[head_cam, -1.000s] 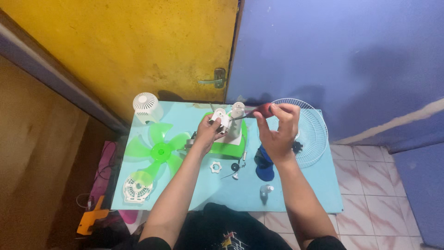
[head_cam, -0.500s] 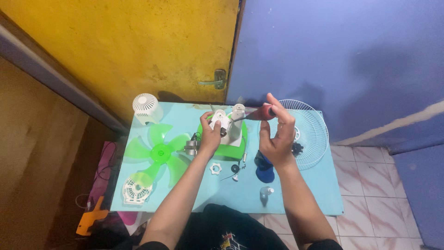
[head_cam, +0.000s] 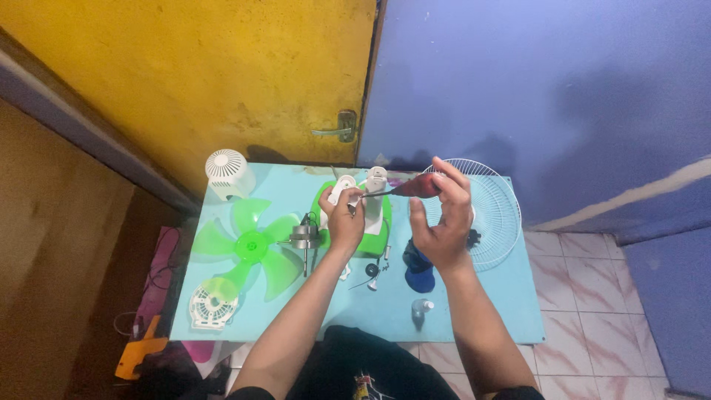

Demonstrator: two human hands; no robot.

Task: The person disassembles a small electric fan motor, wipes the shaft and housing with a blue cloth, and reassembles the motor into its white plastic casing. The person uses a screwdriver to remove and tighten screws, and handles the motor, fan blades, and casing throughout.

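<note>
Dim indoor light, soft shadows, grainy, wide-angle edge distortion.

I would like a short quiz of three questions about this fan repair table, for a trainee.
1. True or false: the right hand holds a red-handled screwdriver.
2. The left hand grips: A) the green and white plastic fan body B) the green plastic fan blade C) the white wire fan guard
3. Fill in: the small white vented motor cover stands at the light blue table's far ____ corner.

Key: 1 true; 2 A; 3 left.
</note>
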